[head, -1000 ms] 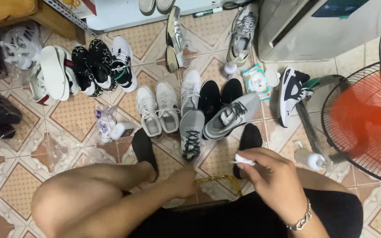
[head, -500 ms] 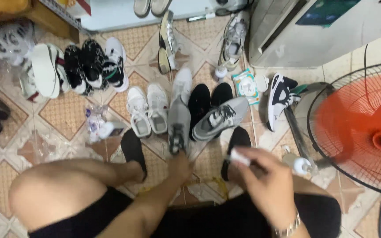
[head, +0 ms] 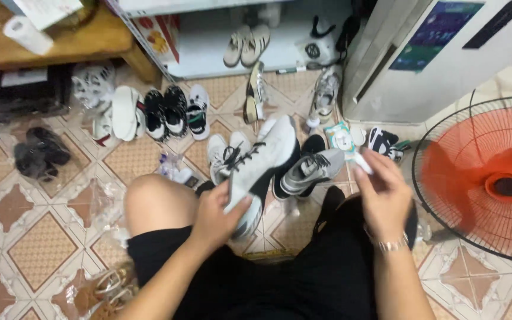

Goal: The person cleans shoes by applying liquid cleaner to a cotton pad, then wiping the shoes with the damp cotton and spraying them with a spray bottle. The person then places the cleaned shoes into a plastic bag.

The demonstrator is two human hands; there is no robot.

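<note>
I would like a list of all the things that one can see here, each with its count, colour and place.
grey sneaker: one, grey-white, lifted in the left hand
wipe: one, white, in the right hand
grey shoe: one, floor, centre
black-and-white sneakers: three, floor, upper left
beige shoes: two, low shelf
wipe pack: one, floor
fan: one, orange blades, right
left hand: grips the sneaker
right hand: pinches the wipe
</note>
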